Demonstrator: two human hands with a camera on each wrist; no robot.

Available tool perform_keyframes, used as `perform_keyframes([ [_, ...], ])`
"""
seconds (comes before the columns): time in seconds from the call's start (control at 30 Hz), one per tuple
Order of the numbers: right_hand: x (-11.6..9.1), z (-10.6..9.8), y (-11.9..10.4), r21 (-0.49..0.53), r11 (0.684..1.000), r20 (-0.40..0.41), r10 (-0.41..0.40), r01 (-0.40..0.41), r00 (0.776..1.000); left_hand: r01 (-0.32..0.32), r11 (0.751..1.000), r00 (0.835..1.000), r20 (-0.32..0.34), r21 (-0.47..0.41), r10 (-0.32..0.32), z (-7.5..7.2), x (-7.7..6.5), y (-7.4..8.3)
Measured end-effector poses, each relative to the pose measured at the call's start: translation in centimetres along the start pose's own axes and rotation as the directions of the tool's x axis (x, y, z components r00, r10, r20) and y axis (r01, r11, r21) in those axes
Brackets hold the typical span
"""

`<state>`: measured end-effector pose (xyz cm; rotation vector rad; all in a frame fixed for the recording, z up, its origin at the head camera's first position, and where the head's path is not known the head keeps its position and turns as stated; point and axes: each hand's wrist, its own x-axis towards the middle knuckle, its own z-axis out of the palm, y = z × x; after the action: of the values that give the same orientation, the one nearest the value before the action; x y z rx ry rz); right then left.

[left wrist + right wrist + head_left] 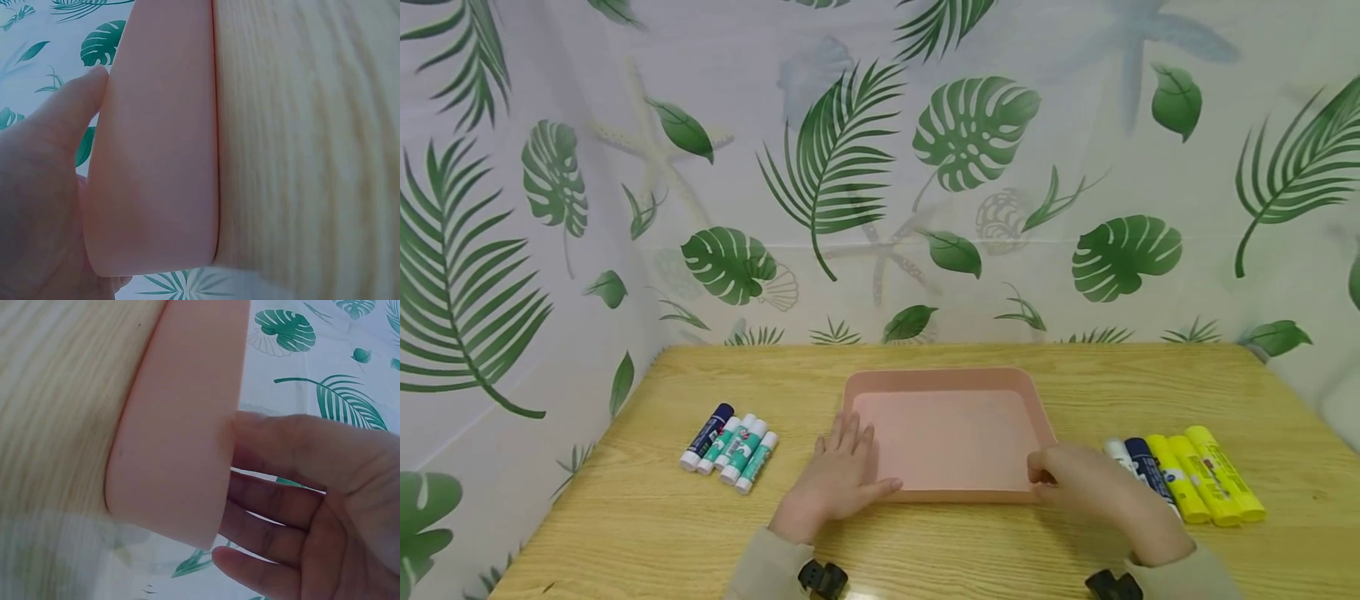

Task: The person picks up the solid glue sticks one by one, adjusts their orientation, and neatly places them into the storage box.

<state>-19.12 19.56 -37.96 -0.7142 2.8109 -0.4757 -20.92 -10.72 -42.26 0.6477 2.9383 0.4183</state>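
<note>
A shallow pink rectangular tray (951, 437) lies flat on the wooden table, its side wall filling much of the left wrist view and of the right wrist view. Spread over its front left corner, my left hand (831, 487) touches the rim with straight fingers, the thumb along the front edge. At the front right corner my right hand (1093, 487) pinches the rim with curled fingers. In the right wrist view some fingertips of this hand (312, 500) are hidden behind the tray wall (181, 425).
Left of the tray, several green-and-white glue sticks (745, 450) and a dark blue one (707, 435) lie in a row. On the right lie several yellow glue sticks (1206, 479), another dark blue one (1150, 468) and a white one (1117, 452). A leaf-patterned cloth (880, 192) hangs behind the table (970, 550).
</note>
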Motion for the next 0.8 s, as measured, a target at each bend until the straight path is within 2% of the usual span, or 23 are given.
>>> perform_keyframes([
  [0.1, -0.3, -0.5, 0.3, 0.019, 1.0, -0.036, 0.004, -0.003, 0.999, -0.002, 1.0, 1.0, 0.002, -0.013, 0.002, 0.0, 0.0, 0.1],
  [0.3, -1.1, -2.0, 0.9, -0.011, 1.0, -0.14, -0.014, 0.012, 0.99, -0.011, 1.0, 1.0, 0.001, -0.023, 0.011, 0.0, -0.1, 0.0],
  [0.53, -1.9, -3.4, 2.1, -0.051, 0.998, -0.199, 0.018, -0.029, 0.98, -0.001, 0.999, 1.0, 0.0, -0.034, 0.001, 0.0, -0.2, 0.0],
  [0.8, -3.2, -4.4, 3.4, -0.052, 0.996, -0.252, 0.064, -0.079, 0.966, -0.013, 0.999, 1.0, -0.008, -0.039, 0.012, 0.1, -0.2, 0.2],
])
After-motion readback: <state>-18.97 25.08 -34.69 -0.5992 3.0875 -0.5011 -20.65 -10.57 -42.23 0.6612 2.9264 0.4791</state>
